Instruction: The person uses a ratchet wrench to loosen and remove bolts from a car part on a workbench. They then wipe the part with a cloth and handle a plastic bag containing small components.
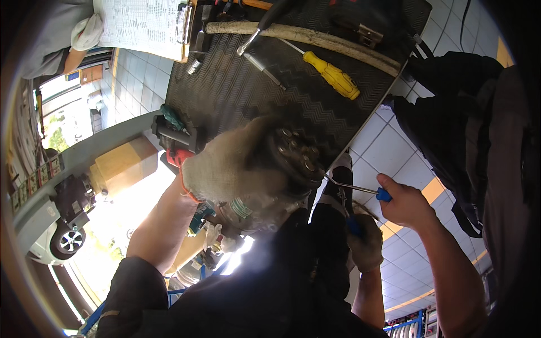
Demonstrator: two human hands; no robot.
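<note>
My left hand (222, 166), in a pale orange-cuffed glove, is smeared by motion over a dark, round metal part (296, 155) with bolts; its fingers cannot be made out. My bare right hand (408, 205) grips a blue-handled tool (383, 195), its thin metal shaft reaching the part's right side. Below, another gloved hand (363, 245), apparently a co-worker's, holds a second blue-handled tool (354, 226). A greenish metal housing (239, 211) is partly hidden beneath my left hand.
A black ridged mat (214, 84) bears a yellow screwdriver (329, 73), sockets, a ratchet and a long hose (304, 35). A gloved person (84, 36) is beside a clipboard (138, 22) at upper left. Black bags or clothing (439, 129) fill the right. A car wheel (70, 239) shows at left.
</note>
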